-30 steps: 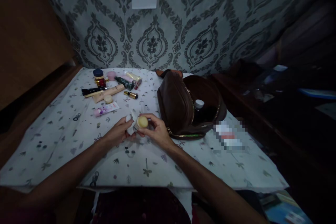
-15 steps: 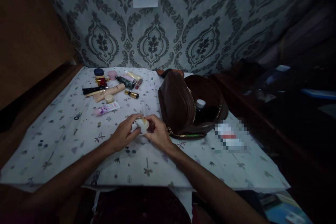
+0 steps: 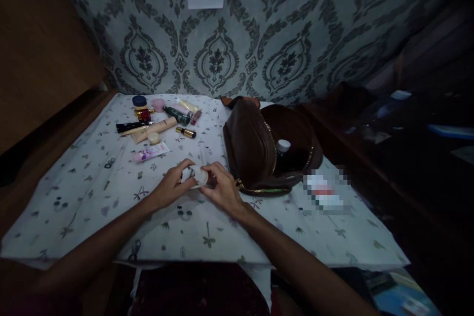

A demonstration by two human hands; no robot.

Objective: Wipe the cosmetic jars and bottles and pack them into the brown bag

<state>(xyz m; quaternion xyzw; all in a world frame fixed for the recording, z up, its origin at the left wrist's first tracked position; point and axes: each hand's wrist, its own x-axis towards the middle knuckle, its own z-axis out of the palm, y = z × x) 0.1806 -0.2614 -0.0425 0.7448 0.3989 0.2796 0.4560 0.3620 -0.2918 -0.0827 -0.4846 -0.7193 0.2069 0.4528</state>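
Observation:
Over the middle of the table both hands hold a small, rounded white object with some dark marks; its exact kind is unclear. My left hand grips its left side, fingers on top and thumb across the near face. From the right, my right hand pinches its edge with thumb and fingertips. Just right of that hand lies a brown leather bag, its zip undone. Inside the bag's mouth shows a bottle with a white cap.
Left of the bag lie several cosmetics: a purple-and-white tube, a beige tube, a dark green bottle, a gold-and-black tube and a dark-lidded jar. A blurred-out white-and-red item lies right. A patterned wall stands behind.
The white object has turned in my hands, and its yellowish-brown patch no longer shows. My fingers have shifted slightly on it. Bag and cosmetics stay put.

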